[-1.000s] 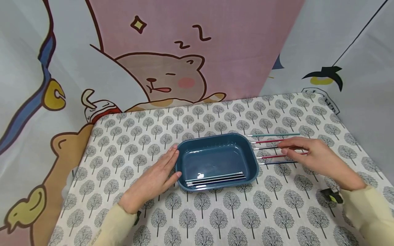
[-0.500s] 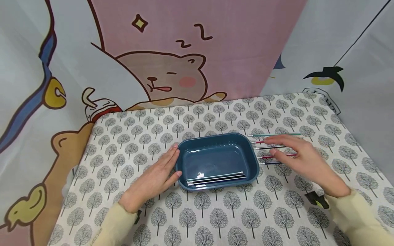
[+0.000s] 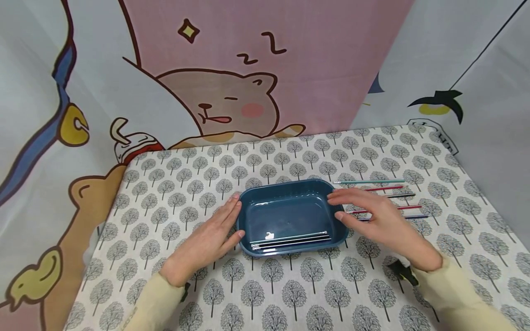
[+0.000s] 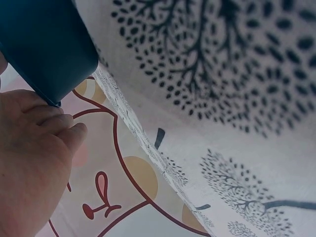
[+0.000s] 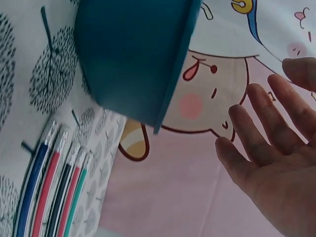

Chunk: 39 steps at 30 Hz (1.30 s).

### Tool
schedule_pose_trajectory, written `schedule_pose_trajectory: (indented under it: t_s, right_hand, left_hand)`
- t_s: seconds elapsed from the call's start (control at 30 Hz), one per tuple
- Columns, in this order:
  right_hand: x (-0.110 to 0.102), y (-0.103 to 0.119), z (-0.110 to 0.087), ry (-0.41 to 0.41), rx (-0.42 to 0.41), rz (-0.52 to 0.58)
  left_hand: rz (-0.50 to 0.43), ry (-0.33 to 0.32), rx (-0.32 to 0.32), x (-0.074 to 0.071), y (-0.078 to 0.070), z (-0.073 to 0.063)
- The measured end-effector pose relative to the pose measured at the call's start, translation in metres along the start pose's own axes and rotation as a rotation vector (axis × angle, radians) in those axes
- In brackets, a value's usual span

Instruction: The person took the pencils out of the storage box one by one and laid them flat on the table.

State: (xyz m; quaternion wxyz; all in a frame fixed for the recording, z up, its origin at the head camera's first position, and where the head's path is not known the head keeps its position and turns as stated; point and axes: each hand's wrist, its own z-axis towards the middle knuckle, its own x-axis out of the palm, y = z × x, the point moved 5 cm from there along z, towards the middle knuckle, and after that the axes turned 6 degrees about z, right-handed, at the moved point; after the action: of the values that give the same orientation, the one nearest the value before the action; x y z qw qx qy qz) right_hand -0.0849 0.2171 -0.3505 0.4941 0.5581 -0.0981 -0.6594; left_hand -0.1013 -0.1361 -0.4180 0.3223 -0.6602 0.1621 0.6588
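A dark blue rectangular tray [image 3: 281,214] lies on the table. My left hand [image 3: 209,241] rests against its left rim, fingers straight. In the left wrist view, the fingertips of my left hand [image 4: 37,148] touch the tray's edge. My right hand [image 3: 378,220] hovers at the tray's right rim, fingers loosely bent and apart. The right wrist view shows my right hand [image 5: 276,148] with nothing in it, apart from the tray wall [image 5: 133,54]. A few slim pencil-like sticks [image 3: 291,240] lie along the tray's near side.
Several more pencil-like sticks [image 5: 52,187] in blue, red, black and teal lie side by side on the table, right of the tray and partly under my right hand. A tree-print cloth [image 3: 265,294] covers the table. Cartoon-printed curtains [image 3: 331,69] stand behind and beside it.
My right hand has moved left from over the loose sticks to the tray's right rim, its fingers spreading slightly. My left hand, the tray and the sticks stay where they were.
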Motion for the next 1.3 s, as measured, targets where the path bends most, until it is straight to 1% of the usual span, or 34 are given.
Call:
schedule_pose_trajectory:
  t_s: [0.23,0.57,0.73,0.93,1.3]
  right_hand:
    - [0.020,0.003,0.006,0.066,0.011,-0.022]
    - [0.049,0.004,0.013,0.190,0.040,0.053]
    - [0.061,0.002,0.016,0.229,0.073,0.074]
    - [0.072,0.002,0.021,0.257,0.083,0.061]
    - [0.093,-0.001,0.031,0.336,0.067,0.018]
  left_hand:
    - [0.001,0.006,-0.002,0.000,0.000,0.000]
    - [0.005,0.007,-0.006,0.000,0.000,-0.001]
    - [0.010,0.002,-0.001,-0.001,-0.001,-0.001]
    - [0.007,0.003,-0.001,-0.001,0.000,0.000]
    - [0.007,0.014,-0.008,-0.001,-0.001,-0.001]
